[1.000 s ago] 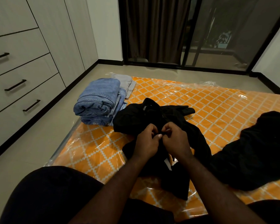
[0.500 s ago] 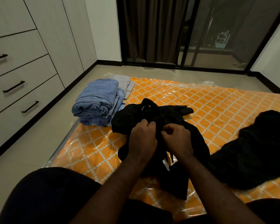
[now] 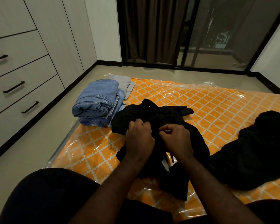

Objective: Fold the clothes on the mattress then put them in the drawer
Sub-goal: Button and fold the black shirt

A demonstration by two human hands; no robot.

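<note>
Holds the two fists a little apart now, not knuckle to knuckle as one second ago. Grips the black shirt (image 3: pixel 168 113) with the left hand (image 3: pixel 140 139), fingers curled tight into the cloth. Pinches the same shirt with the right hand (image 3: pixel 176 141), thumb and fingers bunched on a small bit of it. Has the shirt crumpled on the orange mattress (image 3: pixel 217 110), just in front of the knees. Shows a small white tag (image 3: pixel 164 163) low on the shirt, under the right wrist. Has folded blue jeans (image 3: pixel 95 102) stacked at the left edge of the mattress, right beside the shirt, with a folded grey cloth (image 3: pixel 123 81) behind them. Has another black heap (image 3: pixel 257 151) on the right side, not folded. Faces three shut drawers (image 3: pixel 31 73) with black handles in the left wall, across a strip of floor.
</note>
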